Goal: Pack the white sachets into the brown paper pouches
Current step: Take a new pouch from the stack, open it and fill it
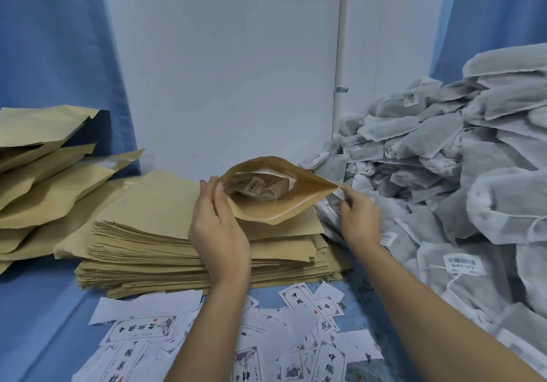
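Note:
I hold a brown paper pouch (268,208) above the stack, its mouth spread wide toward me. My left hand (217,227) grips the pouch's left edge, thumb on the rim. My right hand (359,218) pinches its right corner. Inside the pouch lies a white sachet (262,190) with a barcode label. A big heap of loose white sachets (461,180) fills the right side. Under the held pouch lies a flat stack of empty brown pouches (165,239).
Filled brown pouches (44,159) are piled at the far left. Printed white paper labels (266,337) are scattered over the blue cloth (41,322) in front of me. A white wall panel (225,70) stands behind, blue curtains on both sides.

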A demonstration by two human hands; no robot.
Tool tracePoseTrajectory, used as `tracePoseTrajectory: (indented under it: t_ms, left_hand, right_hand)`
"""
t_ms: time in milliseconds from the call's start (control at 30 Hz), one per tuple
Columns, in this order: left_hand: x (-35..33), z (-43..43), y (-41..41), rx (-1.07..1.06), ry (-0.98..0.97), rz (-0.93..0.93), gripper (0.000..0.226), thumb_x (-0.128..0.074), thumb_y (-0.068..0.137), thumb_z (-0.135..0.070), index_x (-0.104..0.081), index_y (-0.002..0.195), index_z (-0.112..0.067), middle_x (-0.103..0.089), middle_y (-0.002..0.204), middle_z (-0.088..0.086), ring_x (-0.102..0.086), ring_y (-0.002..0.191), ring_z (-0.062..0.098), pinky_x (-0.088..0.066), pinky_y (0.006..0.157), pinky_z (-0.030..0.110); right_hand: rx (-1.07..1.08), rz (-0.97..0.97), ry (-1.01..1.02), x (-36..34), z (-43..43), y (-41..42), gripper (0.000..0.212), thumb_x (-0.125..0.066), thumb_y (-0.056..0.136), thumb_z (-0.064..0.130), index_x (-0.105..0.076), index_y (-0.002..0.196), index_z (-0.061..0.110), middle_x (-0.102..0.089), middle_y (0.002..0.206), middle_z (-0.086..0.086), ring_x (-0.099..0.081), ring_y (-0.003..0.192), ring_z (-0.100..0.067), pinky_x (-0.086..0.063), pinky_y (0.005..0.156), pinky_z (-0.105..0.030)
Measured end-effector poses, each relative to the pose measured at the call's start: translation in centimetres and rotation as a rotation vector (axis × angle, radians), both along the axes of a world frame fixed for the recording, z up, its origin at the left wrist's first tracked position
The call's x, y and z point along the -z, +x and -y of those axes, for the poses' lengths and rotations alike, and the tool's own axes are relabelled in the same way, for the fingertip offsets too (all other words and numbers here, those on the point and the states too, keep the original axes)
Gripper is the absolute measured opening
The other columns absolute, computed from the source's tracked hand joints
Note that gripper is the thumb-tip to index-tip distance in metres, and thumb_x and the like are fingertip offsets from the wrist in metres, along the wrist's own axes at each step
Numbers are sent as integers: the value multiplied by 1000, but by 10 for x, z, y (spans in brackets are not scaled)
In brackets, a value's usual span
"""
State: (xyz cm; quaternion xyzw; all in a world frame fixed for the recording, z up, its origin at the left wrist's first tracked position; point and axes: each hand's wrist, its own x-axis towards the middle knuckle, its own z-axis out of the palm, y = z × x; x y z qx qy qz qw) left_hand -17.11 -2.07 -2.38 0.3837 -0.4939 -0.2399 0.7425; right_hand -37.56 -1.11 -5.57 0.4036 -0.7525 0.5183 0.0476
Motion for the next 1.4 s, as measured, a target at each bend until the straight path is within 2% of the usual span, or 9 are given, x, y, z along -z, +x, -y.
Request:
tracePoseTrajectory:
  t_ms: [167,300,433,567,833,1000,1100,1267,1400]
  left_hand:
    - [5,8,3,-20,18,-11,30,-46,99,-21,-65,118,-7,-64,123,6,-54,121,18,-35,95,10]
    - [8,9,3,-14,27,-8,30,-45,100,-20,-65,118,-7,-64,122,8,-55,120,19,-37,94,13]
    - [8,8,2,-22,34,-16,31,-45,99,-21,-64,118,-7,-64,122,8,-55,119,19,-37,93,11]
    - [7,6,2,-9,38,-21,31,-45,100,-22,-65,118,-6,-64,122,8,-56,119,19,-39,95,16]
    - [3,4,6,-23,19,-35,30,-46,99,-22,-65,118,-8,-65,121,5,-56,119,17,-38,94,12]
    - [-2,2,11,-28,-3,-54,31,-46,99,-23,-65,118,-7,-66,120,7,-56,118,18,-39,94,14]
    - [-8,1,16,-50,-11,-77,31,-46,100,-23,-65,117,-7,-67,118,6,-57,115,15,-39,92,10]
    - [-23,-5,26,-81,-50,-123,31,-46,100,-22,-64,118,-6,-67,118,7,-58,116,17,-43,95,18]
    - [-35,-7,40,-129,-83,-159,30,-45,100,-20,-65,117,-4,-67,116,11,-59,115,21,-43,94,22]
  right_hand:
    - [-118,19,296,14,6,-8,38,-38,95,23,-58,128,22,-58,132,-9,-52,117,-31,-41,96,-39]
    - [-231,95,282,20,-2,-4,55,-43,82,37,-50,135,24,-52,138,-6,-49,123,-30,-36,103,-45]
    - [-232,-80,346,27,-4,-6,76,-65,77,28,-35,147,20,-38,149,-7,-35,136,-28,-31,106,-39]
    - [-203,-94,390,36,-2,-12,77,-67,86,20,-25,150,29,-13,159,-13,-15,144,-32,-17,114,-40]
    - [-98,-279,379,43,1,-12,60,-48,95,13,-27,150,23,-39,147,-10,-37,131,-31,-32,106,-39]
    - [-113,-156,76,33,-4,-6,63,-40,91,-4,-30,149,17,-50,136,-16,-47,122,-33,-40,101,-45]
    - [-142,-14,-189,12,-6,6,64,-37,91,-8,-27,150,16,-49,140,-11,-45,126,-24,-36,106,-34]
    - [-302,343,-490,-32,-11,40,30,-48,98,18,-47,128,16,-59,118,4,-54,114,-13,-44,88,-26]
    - [-371,715,-355,-54,-9,49,44,-49,92,27,-45,134,12,-61,114,-3,-59,102,-20,-46,74,-28]
